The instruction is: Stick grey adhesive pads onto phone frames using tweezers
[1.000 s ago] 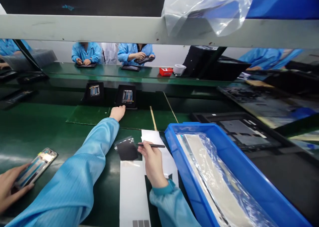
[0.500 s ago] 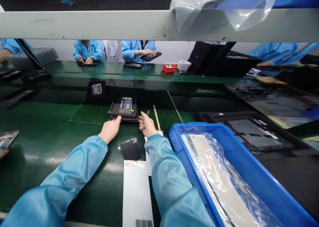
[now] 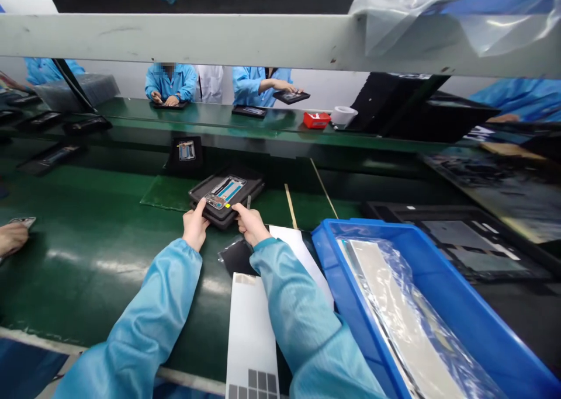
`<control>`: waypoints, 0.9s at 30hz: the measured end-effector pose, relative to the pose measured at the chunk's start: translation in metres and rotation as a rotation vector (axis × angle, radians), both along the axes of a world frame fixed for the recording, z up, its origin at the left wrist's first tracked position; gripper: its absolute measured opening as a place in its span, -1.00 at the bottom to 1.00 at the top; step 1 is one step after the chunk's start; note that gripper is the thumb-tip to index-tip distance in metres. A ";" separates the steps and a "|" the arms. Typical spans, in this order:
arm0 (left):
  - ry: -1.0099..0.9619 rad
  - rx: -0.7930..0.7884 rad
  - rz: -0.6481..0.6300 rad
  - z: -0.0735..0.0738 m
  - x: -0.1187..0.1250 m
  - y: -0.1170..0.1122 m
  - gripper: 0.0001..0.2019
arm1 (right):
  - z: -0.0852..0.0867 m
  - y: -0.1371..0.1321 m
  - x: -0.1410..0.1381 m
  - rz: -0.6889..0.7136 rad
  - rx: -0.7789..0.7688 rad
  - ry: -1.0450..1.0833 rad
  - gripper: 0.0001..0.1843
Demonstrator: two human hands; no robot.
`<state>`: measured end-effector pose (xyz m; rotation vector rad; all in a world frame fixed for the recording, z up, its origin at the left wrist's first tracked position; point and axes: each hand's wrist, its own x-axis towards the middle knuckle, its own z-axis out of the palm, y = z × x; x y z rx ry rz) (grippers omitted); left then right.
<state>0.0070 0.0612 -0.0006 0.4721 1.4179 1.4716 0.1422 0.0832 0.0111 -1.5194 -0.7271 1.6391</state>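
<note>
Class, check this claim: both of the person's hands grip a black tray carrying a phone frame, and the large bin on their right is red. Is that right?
Not quite: the head view shows the bin is blue, not red. The left hand and right hand do grip the black tray.

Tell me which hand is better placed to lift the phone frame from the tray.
Probably left: the left hand has its thumb beside the phone frame in the tray; the right hand also holds a thin black tool.
</note>
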 end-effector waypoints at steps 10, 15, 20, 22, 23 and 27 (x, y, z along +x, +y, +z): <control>-0.127 0.029 0.119 0.008 -0.021 0.023 -0.63 | 0.020 -0.003 0.001 -0.083 0.102 0.105 -0.61; -0.083 0.016 -0.085 0.029 -0.093 0.005 -0.70 | 0.042 -0.007 0.041 -0.176 0.112 0.204 -0.55; -0.042 -0.035 -0.529 0.058 -0.166 -0.019 -0.50 | 0.060 -0.058 0.043 0.006 0.093 0.282 -0.54; -0.033 -0.074 -0.704 0.065 -0.184 -0.023 -0.40 | 0.055 -0.098 0.033 0.125 0.124 0.278 -0.55; -0.028 -0.102 -0.789 0.067 -0.190 -0.024 -0.37 | 0.051 -0.120 0.027 0.147 0.130 0.226 -0.52; 0.015 -0.264 -1.133 0.066 -0.196 -0.018 -0.31 | 0.027 -0.215 0.007 0.272 0.022 -0.016 -0.42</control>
